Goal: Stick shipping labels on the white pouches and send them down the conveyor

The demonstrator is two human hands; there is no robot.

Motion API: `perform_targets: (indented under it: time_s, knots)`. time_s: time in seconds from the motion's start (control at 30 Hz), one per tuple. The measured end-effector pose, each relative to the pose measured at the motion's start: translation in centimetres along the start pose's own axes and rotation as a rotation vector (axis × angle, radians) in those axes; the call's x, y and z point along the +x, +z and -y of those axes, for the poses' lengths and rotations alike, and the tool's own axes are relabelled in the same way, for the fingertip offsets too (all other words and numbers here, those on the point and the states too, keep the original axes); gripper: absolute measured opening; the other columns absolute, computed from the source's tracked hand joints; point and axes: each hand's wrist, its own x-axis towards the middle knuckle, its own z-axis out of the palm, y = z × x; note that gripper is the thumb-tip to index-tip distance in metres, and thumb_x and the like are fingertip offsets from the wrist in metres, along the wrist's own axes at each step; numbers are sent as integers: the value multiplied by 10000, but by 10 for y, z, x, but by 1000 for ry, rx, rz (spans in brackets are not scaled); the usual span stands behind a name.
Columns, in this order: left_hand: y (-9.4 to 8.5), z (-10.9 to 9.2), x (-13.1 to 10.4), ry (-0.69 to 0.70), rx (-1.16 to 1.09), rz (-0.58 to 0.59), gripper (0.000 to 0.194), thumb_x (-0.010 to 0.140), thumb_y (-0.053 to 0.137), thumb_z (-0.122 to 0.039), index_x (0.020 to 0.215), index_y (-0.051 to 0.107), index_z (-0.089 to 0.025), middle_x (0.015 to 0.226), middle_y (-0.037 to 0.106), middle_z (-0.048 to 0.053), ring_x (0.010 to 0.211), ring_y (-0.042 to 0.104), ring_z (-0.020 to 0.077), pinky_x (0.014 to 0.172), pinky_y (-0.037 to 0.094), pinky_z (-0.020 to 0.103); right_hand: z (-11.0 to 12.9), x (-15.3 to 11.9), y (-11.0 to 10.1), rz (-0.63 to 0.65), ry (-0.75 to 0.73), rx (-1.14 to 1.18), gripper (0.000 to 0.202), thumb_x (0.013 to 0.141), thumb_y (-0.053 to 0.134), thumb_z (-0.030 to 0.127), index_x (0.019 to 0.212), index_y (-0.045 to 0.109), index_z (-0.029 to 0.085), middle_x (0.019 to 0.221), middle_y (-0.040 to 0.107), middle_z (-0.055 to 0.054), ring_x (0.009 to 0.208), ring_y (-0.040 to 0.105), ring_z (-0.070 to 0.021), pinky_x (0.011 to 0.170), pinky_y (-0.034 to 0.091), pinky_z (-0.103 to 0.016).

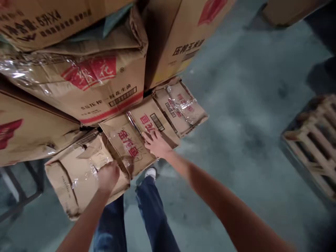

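A row of flattish cardboard boxes with torn tape and red Chinese lettering runs in front of a taller stack. My left hand [108, 175] is closed like a fist over the top of the near-left box [84, 168]. It is slightly blurred, and what its fingers hold, if anything, is hidden. My right hand [157, 144] lies with spread fingers on the box with a barcode [149, 120], near its seam with the neighbouring box [124, 140]. At the row's far end sits a box with crinkled clear tape [181, 105].
Large peanut oil cartons [105, 84] rise behind the row, with another tall carton [178, 42] beside them. A wooden pallet [315, 143] lies on the grey floor [236, 105] at right. A metal frame [23, 185] stands at lower left. My legs are below the boxes.
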Motion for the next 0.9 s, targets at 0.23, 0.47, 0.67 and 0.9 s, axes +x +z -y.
perform_targets:
  time_s: [0.23,0.47,0.67,0.9]
  knots:
    - [17,-127,46,541,-14,58,435,903,416,-196,1289,585,-92,1411,550,145,1355,405,290,1155,269,472,-27,-5,-19,-46,-348,-209,301,870,492,150,1107,658,232,1435,478,-90,1305,401,-323,1016,343,-567]
    - [46,-141,77,336,-18,82,491,911,392,-251,1372,518,-136,1517,433,63,1486,141,282,1218,43,568,-35,-5,-9,-108,-366,-257,277,899,494,179,1124,635,258,1371,527,-116,1158,492,-290,896,391,-454]
    - [49,-135,73,418,-79,56,505,905,384,-231,1391,494,-147,1476,493,51,1466,202,298,1204,82,613,-39,-1,8,26,-295,-230,295,946,432,179,1136,637,273,1392,508,-103,1201,458,-254,783,416,-321]
    - [68,-131,81,410,-256,-17,513,846,494,-249,1354,548,-203,1475,495,60,1473,206,253,1235,-1,494,-41,-1,19,41,-252,-272,297,953,416,210,1086,676,266,1414,487,-127,1248,451,-285,717,485,-323]
